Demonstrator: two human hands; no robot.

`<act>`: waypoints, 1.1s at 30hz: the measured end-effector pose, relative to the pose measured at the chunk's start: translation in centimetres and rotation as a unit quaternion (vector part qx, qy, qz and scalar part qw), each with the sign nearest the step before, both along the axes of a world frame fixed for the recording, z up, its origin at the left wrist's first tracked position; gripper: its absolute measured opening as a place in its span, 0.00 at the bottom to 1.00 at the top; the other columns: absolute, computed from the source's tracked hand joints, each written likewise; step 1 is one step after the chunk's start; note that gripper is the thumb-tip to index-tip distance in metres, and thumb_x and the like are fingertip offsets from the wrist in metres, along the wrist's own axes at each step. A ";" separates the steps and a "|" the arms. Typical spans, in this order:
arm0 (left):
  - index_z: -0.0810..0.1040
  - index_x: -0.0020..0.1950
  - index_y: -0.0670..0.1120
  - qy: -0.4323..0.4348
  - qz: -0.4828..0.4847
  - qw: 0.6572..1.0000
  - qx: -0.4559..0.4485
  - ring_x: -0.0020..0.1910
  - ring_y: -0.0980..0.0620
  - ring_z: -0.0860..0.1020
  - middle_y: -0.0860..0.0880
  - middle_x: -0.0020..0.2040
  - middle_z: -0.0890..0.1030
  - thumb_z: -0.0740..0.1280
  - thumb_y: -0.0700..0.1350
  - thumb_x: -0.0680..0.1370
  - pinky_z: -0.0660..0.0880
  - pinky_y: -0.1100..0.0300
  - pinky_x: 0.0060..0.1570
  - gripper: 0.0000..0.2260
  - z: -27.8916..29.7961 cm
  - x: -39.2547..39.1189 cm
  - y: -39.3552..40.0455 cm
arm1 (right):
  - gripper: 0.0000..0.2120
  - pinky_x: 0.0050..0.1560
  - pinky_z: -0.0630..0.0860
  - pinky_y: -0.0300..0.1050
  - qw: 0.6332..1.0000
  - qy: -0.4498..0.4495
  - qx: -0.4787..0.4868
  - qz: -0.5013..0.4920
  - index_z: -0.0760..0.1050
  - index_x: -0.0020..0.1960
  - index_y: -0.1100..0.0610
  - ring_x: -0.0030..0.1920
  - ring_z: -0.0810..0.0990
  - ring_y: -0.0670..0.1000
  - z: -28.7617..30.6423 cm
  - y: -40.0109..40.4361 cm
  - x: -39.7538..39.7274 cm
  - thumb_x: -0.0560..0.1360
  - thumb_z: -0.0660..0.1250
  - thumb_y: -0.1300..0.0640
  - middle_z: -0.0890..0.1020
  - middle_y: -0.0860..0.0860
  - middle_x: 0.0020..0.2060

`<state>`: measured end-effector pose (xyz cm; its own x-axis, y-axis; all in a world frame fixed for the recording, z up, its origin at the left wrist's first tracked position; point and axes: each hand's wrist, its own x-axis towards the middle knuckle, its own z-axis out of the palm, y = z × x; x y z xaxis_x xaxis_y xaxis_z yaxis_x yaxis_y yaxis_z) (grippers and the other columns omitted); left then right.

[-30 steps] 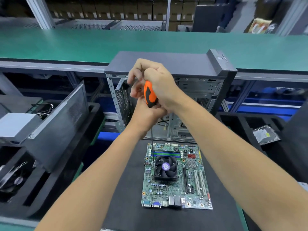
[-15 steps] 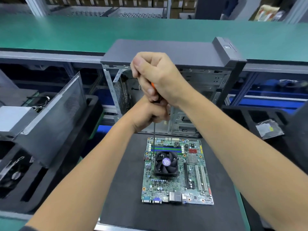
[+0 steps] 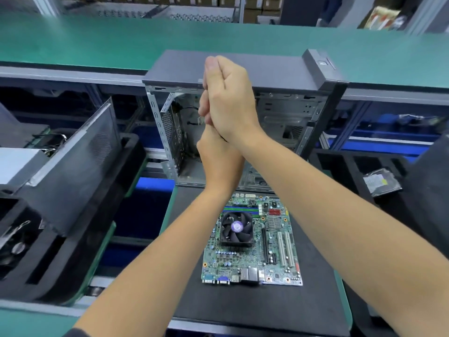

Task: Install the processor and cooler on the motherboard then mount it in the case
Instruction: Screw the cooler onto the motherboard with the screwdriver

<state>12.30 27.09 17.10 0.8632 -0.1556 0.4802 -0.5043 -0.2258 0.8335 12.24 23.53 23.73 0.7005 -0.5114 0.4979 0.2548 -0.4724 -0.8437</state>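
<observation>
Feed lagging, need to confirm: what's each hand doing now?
Left hand: cannot tell, fingers hidden behind the right.
Right hand: cannot tell, only its back shows.

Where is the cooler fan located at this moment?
In the head view, the cooler fan sits on the motherboard's upper left part, just below the memory slots.

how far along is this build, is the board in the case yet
Done: the cooler sits on the motherboard. In hand: the left hand and right hand are clasped together above the board; no tool shows between them. Left: the board lies on the black mat, outside the open case, so mounting remains.
</observation>
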 end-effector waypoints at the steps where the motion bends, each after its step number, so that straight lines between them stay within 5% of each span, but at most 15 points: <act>1: 0.69 0.33 0.44 -0.023 -0.001 0.999 0.035 0.26 0.55 0.67 0.50 0.27 0.73 0.64 0.39 0.74 0.61 0.68 0.25 0.10 0.0 0.2 -0.2 | 0.18 0.25 0.69 0.40 1.000 0.012 -0.004 0.003 0.69 0.39 0.66 0.19 0.72 0.47 -0.1 -0.2 -0.1 0.83 0.54 0.57 0.77 0.63 0.26; 3: 0.63 0.28 0.45 -0.007 -0.050 0.998 0.037 0.27 0.52 0.59 0.47 0.24 0.69 0.59 0.38 0.71 0.56 0.66 0.24 0.11 0.3 0.9 -0.6 | 0.18 0.29 0.71 0.41 0.999 0.041 -0.006 0.024 0.68 0.37 0.63 0.23 0.75 0.49 0.0 -0.8 -0.2 0.83 0.55 0.58 0.79 0.58 0.26; 6: 0.61 0.27 0.48 0.155 -0.212 0.956 -0.130 0.27 0.55 0.55 0.54 0.23 0.61 0.63 0.36 0.65 0.53 0.63 0.25 0.13 0.8 1.5 -0.4 | 0.15 0.42 0.74 0.43 0.991 0.090 -0.003 0.100 0.70 0.36 0.59 0.35 0.79 0.50 0.8 -2.0 0.0 0.82 0.58 0.60 0.82 0.58 0.40; 9: 0.61 0.26 0.52 0.186 -0.300 0.929 -0.113 0.24 0.56 0.55 0.57 0.23 0.60 0.67 0.35 0.64 0.55 0.64 0.24 0.18 0.2 1.7 0.5 | 0.09 0.45 0.76 0.47 0.951 0.118 -0.011 0.284 0.72 0.40 0.61 0.41 0.82 0.54 1.9 -3.3 -0.3 0.79 0.61 0.63 0.80 0.53 0.51; 13: 0.62 0.24 0.52 0.227 -0.398 0.884 -0.093 0.20 0.57 0.56 0.56 0.22 0.59 0.67 0.33 0.65 0.56 0.68 0.24 0.20 -0.1 2.2 1.2 | 0.07 0.29 0.72 0.40 0.892 0.116 0.039 0.435 0.71 0.43 0.61 0.24 0.74 0.51 2.1 -3.4 -0.9 0.79 0.59 0.63 0.78 0.52 0.27; 16: 0.65 0.24 0.51 0.267 -0.458 0.844 -0.081 0.21 0.58 0.55 0.56 0.23 0.61 0.65 0.31 0.65 0.56 0.70 0.24 0.18 0.2 2.9 2.1 | 0.15 0.23 0.62 0.35 0.934 0.065 0.077 0.343 0.70 0.38 0.61 0.16 0.62 0.47 0.9 -2.0 -0.7 0.82 0.57 0.60 0.66 0.48 0.17; 19: 0.71 0.27 0.50 0.280 -0.449 0.845 -0.078 0.25 0.56 0.58 0.52 0.25 0.63 0.68 0.33 0.60 0.56 0.69 0.25 0.12 0.2 2.7 2.7 | 0.18 0.22 0.60 0.37 0.975 0.008 0.085 0.206 0.68 0.34 0.60 0.15 0.61 0.48 0.4 -0.5 -0.4 0.83 0.57 0.60 0.64 0.50 0.17; 24: 0.76 0.31 0.51 0.163 -0.390 0.906 -0.015 0.26 0.58 0.65 0.56 0.25 0.71 0.63 0.35 0.62 0.64 0.66 0.27 0.10 0.7 1.6 2.4 | 0.17 0.30 0.63 0.47 0.998 -0.025 0.063 0.000 0.66 0.35 0.60 0.26 0.65 0.53 0.2 -0.4 -0.8 0.83 0.55 0.60 0.67 0.54 0.24; 28: 0.77 0.53 0.38 0.155 -0.315 0.934 -0.064 0.40 0.56 0.80 0.50 0.41 0.83 0.69 0.36 0.61 0.77 0.61 0.37 0.21 0.6 -0.1 2.0 | 0.16 0.33 0.67 0.54 0.999 -0.017 0.042 -0.028 0.66 0.38 0.60 0.30 0.67 0.55 0.0 -0.9 -1.3 0.83 0.53 0.58 0.68 0.55 0.26; 30: 0.76 0.52 0.36 0.153 -0.292 0.941 -0.074 0.38 0.57 0.79 0.50 0.39 0.83 0.69 0.35 0.61 0.77 0.60 0.35 0.19 0.9 -0.8 1.8 | 0.16 0.33 0.68 0.53 0.999 -0.011 0.037 -0.018 0.65 0.37 0.59 0.28 0.67 0.54 0.0 -1.0 -1.8 0.83 0.53 0.58 0.68 0.52 0.25; 33: 0.75 0.39 0.41 0.130 -0.221 0.966 -0.044 0.25 0.62 0.70 0.55 0.26 0.76 0.69 0.34 0.66 0.65 0.70 0.24 0.06 1.4 -1.3 1.3 | 0.16 0.30 0.70 0.51 0.999 0.006 0.032 0.000 0.66 0.37 0.58 0.22 0.70 0.51 0.4 -0.9 -2.3 0.83 0.53 0.58 0.68 0.51 0.23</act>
<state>11.03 28.37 18.51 0.8146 -0.5055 0.2844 -0.3064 0.0412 0.9510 9.96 22.58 24.15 0.7059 -0.5425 0.4553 0.2444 -0.4168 -0.8755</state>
